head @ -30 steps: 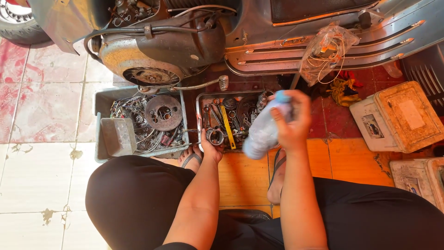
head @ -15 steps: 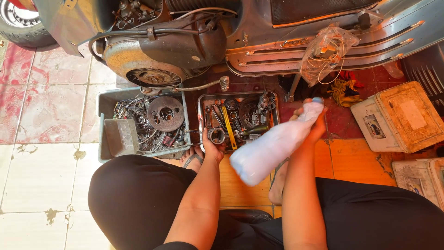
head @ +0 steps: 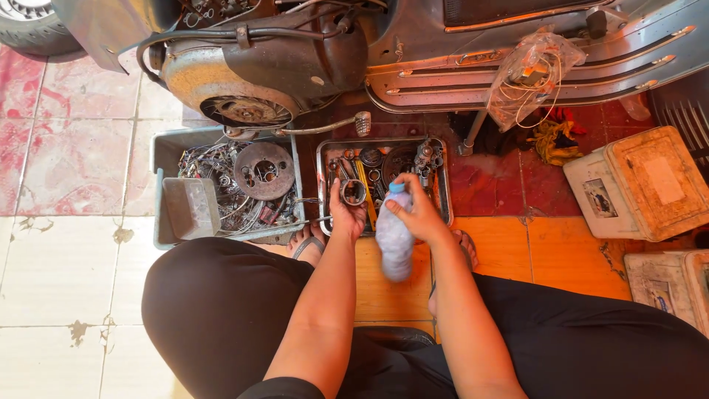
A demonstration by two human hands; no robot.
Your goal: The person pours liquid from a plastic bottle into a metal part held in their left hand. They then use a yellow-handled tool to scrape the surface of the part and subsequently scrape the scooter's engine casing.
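Lowered now, the plastic bottle hangs neck-up in the right hand; left hand grips a metal ring (over the tray).

One view only, from a camera worn on the person's head. It looks almost straight down past the forearms and black-clad knees onto the tiled floor, close enough that both hands sit near the middle of the frame. The top of the picture faces forward to the underside of a scooter (cut off at the edge); the metal tray lies between. No second view overlaps it.
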